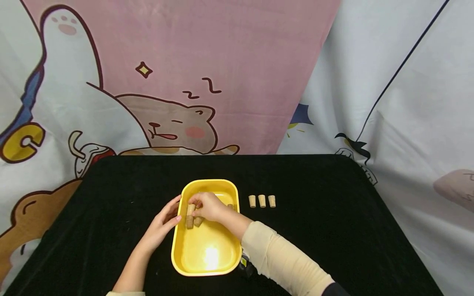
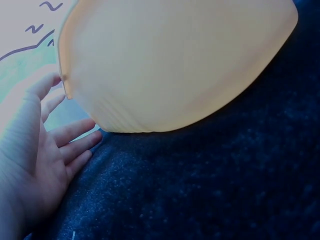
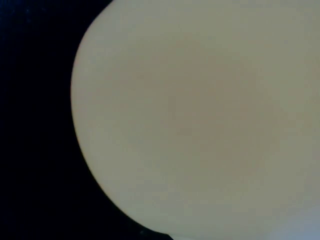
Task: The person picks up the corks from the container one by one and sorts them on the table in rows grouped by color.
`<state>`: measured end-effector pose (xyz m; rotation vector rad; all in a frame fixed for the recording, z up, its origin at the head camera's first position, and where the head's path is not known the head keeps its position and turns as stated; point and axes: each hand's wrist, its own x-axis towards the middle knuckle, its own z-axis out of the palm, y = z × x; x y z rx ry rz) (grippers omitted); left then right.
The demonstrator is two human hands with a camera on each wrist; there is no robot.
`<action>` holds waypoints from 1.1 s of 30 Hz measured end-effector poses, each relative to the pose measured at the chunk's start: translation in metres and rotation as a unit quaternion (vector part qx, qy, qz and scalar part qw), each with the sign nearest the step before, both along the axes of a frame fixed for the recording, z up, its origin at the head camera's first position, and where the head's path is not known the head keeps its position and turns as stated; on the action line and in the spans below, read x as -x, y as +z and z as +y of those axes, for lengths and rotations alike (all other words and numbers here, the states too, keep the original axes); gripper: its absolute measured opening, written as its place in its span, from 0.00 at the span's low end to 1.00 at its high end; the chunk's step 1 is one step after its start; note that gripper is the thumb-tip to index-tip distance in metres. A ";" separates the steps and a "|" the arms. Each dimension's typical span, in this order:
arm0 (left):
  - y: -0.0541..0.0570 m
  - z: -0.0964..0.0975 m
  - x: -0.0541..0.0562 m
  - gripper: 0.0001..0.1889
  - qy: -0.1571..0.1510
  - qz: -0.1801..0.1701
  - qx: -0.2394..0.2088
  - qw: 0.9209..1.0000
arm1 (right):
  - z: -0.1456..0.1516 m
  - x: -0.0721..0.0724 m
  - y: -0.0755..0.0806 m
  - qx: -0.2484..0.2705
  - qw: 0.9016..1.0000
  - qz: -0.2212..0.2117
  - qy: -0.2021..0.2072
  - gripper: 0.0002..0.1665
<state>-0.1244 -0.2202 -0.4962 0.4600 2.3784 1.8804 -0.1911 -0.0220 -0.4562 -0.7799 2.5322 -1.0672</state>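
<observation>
At ten o'clock in yellow rectangular plastic tray (image 1: pixel 194 250): pale cylindrical cork (image 1: pixel 191 209), axis twelve-to-six, pinched by right hand (image 1: pixel 211 206); left hand (image 1: pixel 161 227) spread alongside.

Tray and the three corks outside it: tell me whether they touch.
Apart: the head view shows black cloth between the tray and the nearest cork.
</observation>
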 end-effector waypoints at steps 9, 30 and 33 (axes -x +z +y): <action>0.000 0.000 0.000 0.29 0.000 -0.004 -0.001 1.000 | -0.002 0.000 -0.002 -0.004 1.000 0.008 -0.004 0.15; 0.000 -0.001 -0.001 0.29 0.003 -0.008 -0.004 1.000 | -0.003 0.000 -0.002 -0.015 1.000 0.014 0.000 0.19; 0.001 0.000 0.000 0.29 0.001 -0.007 -0.007 1.000 | -0.003 0.000 -0.002 -0.017 1.000 0.017 0.005 0.20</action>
